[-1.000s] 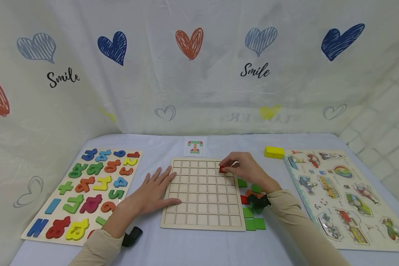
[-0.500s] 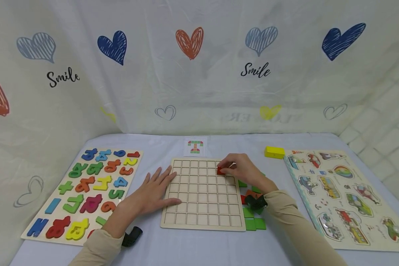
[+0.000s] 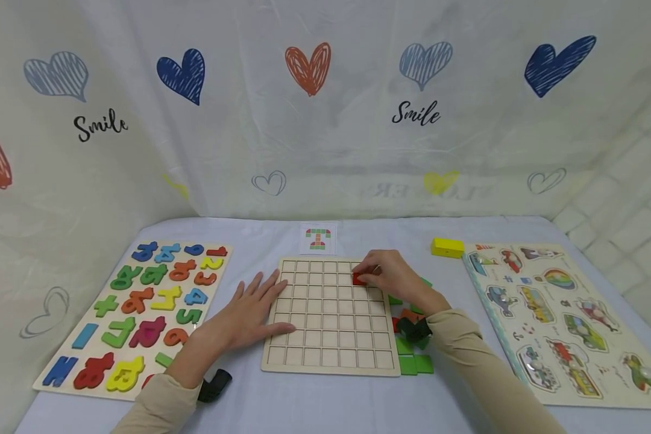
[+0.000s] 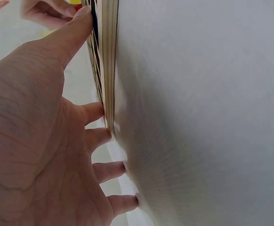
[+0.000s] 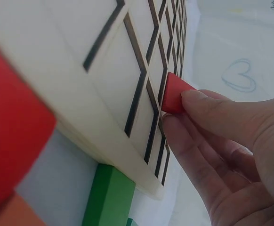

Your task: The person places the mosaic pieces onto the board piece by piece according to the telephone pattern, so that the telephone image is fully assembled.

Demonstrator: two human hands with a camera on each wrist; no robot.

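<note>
A wooden grid board [image 3: 331, 308] with square recesses lies in the middle of the table. My right hand [image 3: 389, 272] pinches a red tile [image 5: 175, 93] between thumb and fingers over the board's far right part, the tile's edge right at the grid lines in the right wrist view. With fingers spread, my left hand [image 3: 249, 316] rests at the board's left edge, its thumb [image 4: 76, 30] over the rim and the other fingertips along the side and on the cloth.
Green tiles [image 3: 408, 365], with red and orange ones, lie along the board's right side. Behind it is a pattern card [image 3: 318, 239]. A number puzzle [image 3: 157, 301] lies left, a picture puzzle [image 3: 561, 325] right, a yellow block [image 3: 447, 248] back right.
My right hand has shifted slightly left with the red tile, over the far right part of the grid. The left hand has stayed in place.
</note>
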